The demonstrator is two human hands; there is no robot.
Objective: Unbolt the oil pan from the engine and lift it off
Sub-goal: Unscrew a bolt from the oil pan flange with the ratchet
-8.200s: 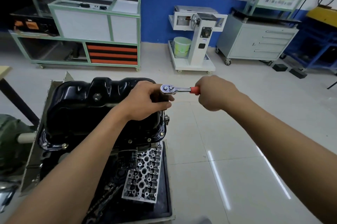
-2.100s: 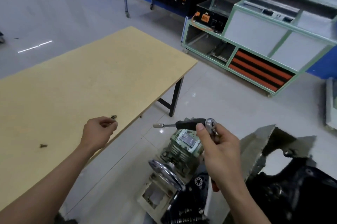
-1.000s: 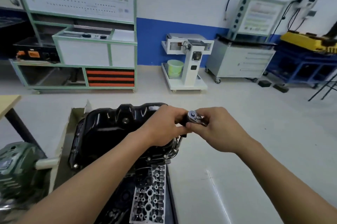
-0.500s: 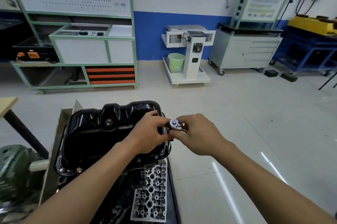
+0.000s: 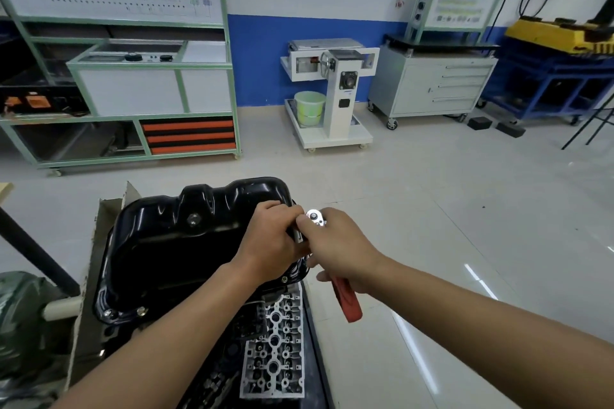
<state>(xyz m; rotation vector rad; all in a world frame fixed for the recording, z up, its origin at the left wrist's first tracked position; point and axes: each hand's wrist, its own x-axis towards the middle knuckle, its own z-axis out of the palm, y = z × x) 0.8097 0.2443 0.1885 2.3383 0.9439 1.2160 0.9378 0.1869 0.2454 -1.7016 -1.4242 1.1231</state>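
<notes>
The black oil pan (image 5: 179, 252) sits upside down on the engine, low and left of centre, with bolts along its near flange. My right hand (image 5: 339, 250) grips a ratchet wrench (image 5: 347, 300) near its chrome head, and the red handle sticks out below the hand toward me. My left hand (image 5: 270, 240) is curled around the socket extension under the ratchet head, at the pan's right edge. The socket and the bolt beneath it are hidden by my hands.
A silver cylinder head (image 5: 274, 345) lies just below the pan. A green engine stand gearbox (image 5: 23, 315) is at the left. Cardboard (image 5: 99, 242) lines the pan's left side. Far off stand a green shelf rack (image 5: 133, 92), a white stand with a bucket (image 5: 329, 102) and a grey cabinet (image 5: 435, 89).
About two seconds ago my left hand put a bolt on the wooden table at the left. Both hands then came back to the pan's right edge, and the ratchet handle now points toward me.
</notes>
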